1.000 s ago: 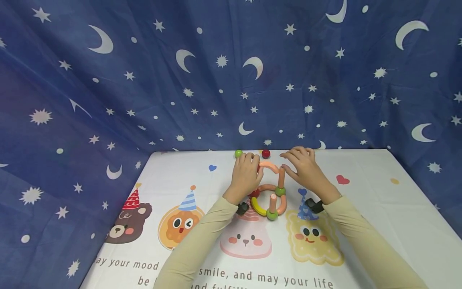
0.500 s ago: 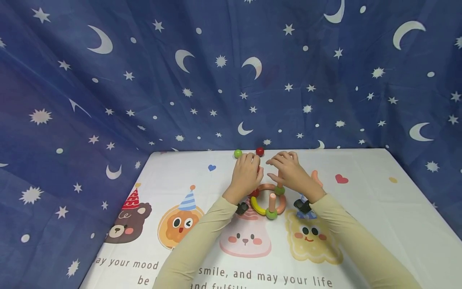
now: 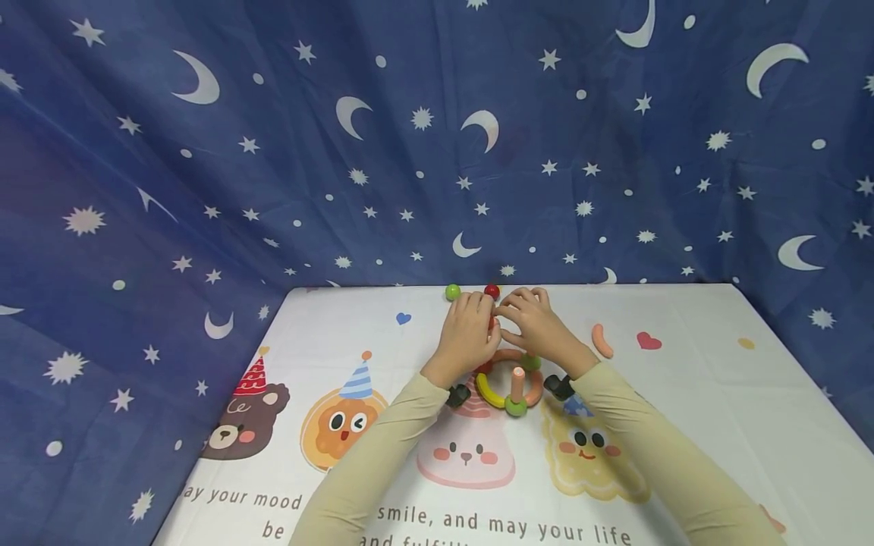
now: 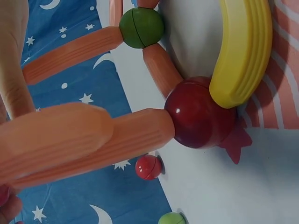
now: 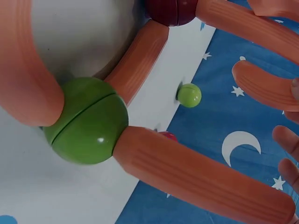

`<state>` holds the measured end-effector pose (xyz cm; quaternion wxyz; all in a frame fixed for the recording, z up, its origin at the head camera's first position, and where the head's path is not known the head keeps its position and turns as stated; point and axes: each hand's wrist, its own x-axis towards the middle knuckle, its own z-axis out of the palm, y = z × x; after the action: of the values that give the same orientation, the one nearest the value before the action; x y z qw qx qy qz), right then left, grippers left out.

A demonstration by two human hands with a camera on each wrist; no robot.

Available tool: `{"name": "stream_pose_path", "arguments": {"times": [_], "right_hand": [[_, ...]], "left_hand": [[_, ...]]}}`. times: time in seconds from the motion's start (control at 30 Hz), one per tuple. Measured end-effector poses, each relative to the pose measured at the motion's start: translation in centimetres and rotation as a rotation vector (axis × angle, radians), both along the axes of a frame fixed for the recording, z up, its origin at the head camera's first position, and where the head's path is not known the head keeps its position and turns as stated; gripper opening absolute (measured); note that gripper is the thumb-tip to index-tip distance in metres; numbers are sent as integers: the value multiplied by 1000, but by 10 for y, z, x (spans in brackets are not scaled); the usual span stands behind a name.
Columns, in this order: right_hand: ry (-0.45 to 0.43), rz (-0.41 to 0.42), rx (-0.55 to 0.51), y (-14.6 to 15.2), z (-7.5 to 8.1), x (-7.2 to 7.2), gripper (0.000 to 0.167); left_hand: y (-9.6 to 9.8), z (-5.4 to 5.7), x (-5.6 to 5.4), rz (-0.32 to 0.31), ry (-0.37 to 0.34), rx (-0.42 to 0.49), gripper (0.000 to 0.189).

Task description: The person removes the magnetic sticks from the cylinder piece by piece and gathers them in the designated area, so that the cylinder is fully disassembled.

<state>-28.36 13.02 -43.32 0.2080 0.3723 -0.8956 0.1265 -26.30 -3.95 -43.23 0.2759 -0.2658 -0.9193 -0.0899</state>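
My left hand [image 3: 467,334] pinches a red ball [image 3: 491,323] at the top of an upright orange stick [image 4: 145,128]. My right hand [image 3: 542,331] is close beside it, fingers bent, gripping a curved orange piece [image 5: 264,86] whose free end points down; the grip is partly hidden. Below lies a ring of curved orange pieces and a yellow curved piece [image 3: 489,390], joined by a lower red ball [image 4: 201,112] and green balls, including a front green ball [image 3: 516,407]. A shorter-looking orange stick [image 3: 517,385] stands on that one. Another orange stick [image 5: 205,175] rises from the rear green ball [image 5: 88,121].
A loose light-green ball [image 3: 453,292] and a loose red ball [image 3: 492,290] sit near the table's back edge. One loose curved orange piece [image 3: 602,341] lies to the right. Another orange piece [image 3: 773,519] shows beside the right sleeve. A starry blue curtain [image 3: 410,152] stands behind the white cloth.
My right hand has moved left, close to the left hand, uncovering the loose curved piece on the right. The loose red ball at the back has shifted slightly left. My left hand stays put.
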Motion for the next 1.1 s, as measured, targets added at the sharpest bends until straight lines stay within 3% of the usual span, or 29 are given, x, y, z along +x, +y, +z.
{"name": "stream_pose_path", "arguments": {"times": [0.5,0.8,1.1], "right_hand": [[64,29,-29,1,-4,1,20],[42,87,-72,5,-10,-1,22],[28,58,-58,2,-11,-2,26]], "left_hand": [[-13,0,4,63,63,-74,39],[-18,-2,4,55,-8,-94,37],[-19,0,5,38,-71,-97,38]]}}
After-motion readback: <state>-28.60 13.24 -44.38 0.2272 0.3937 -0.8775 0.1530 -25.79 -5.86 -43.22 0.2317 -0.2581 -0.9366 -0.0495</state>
